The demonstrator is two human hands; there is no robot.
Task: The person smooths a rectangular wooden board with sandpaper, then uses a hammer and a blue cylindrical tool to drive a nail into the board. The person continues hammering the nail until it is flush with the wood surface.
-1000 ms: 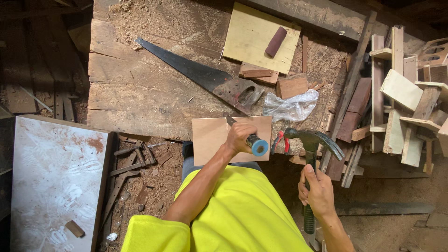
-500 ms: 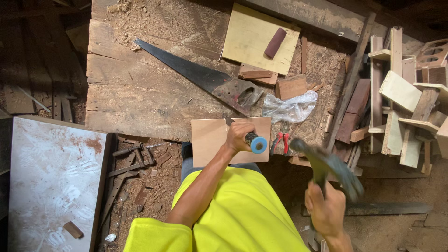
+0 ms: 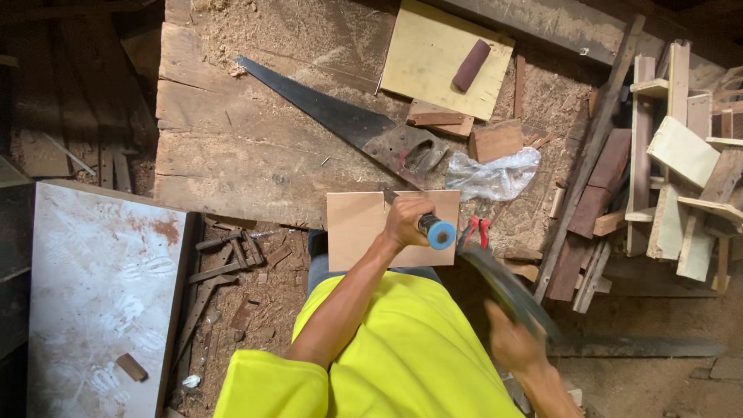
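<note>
My left hand (image 3: 406,220) grips a chisel with a blue-capped handle (image 3: 439,232). Its blade is set against the top edge of a small light-brown board (image 3: 356,228) that lies at the near edge of the workbench (image 3: 232,155). To the lower right, my right hand (image 3: 511,344) holds a hammer (image 3: 507,290). The hammer is blurred by motion and sits away from the chisel handle. My yellow shirt fills the bottom centre.
A hand saw (image 3: 333,116) lies diagonally on the sawdust-covered bench. Behind it is a yellow board (image 3: 445,58) with a dark block (image 3: 470,66). A plastic bag (image 3: 495,176) and red pliers (image 3: 474,231) lie right of the chisel. Scrap wood (image 3: 681,155) is stacked at right, and a white-smeared panel (image 3: 101,294) is at left.
The hammer was beside the chisel handle a second ago. It has swung back toward the lower right with my right hand. My left hand and the chisel stayed on the board.
</note>
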